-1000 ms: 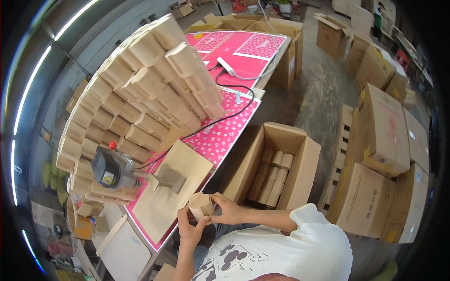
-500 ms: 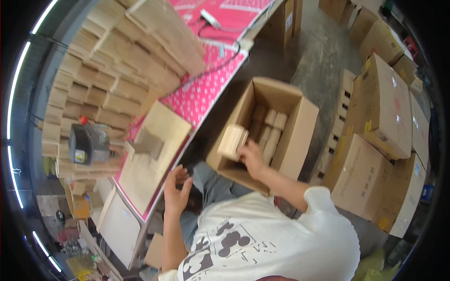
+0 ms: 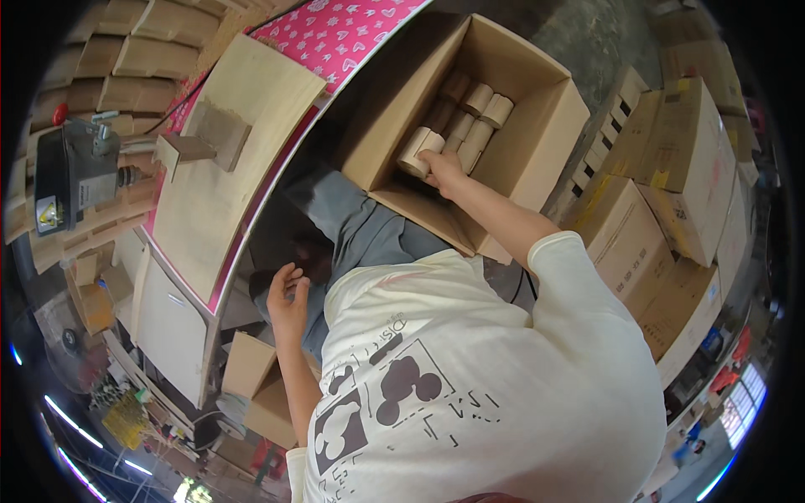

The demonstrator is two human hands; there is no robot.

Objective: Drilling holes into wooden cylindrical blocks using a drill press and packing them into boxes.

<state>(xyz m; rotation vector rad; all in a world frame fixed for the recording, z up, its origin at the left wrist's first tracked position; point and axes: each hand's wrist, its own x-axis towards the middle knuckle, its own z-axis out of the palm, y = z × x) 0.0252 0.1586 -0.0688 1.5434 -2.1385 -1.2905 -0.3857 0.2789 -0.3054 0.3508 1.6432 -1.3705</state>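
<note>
My right hand [image 3: 445, 173] reaches down into an open cardboard box [image 3: 545, 126]. Its fingers are closed on a light wooden cylinder [image 3: 418, 152] with grooves along its side, near the box's left wall. Several similar wooden cylinders [image 3: 478, 99] lie in rows inside, just beyond that hand; the fingers hide part of the held one. To the left, my left hand [image 3: 288, 303] hangs in the air between my leg and the table, holding nothing. Its fingers are loosely bent and apart.
A table with a pink patterned cover [image 3: 335, 33] bears a wooden board [image 3: 243, 84] with an upright piece on it. A dark machine [image 3: 75, 180] and stacked wooden pieces [image 3: 155, 54] stand at the left. Large cartons [image 3: 679, 159] rest on a pallet at right.
My right hand has lowered the wooden cylinder from above the box's near left edge to inside it, beside the others. My left hand stays empty. The view has shifted.
</note>
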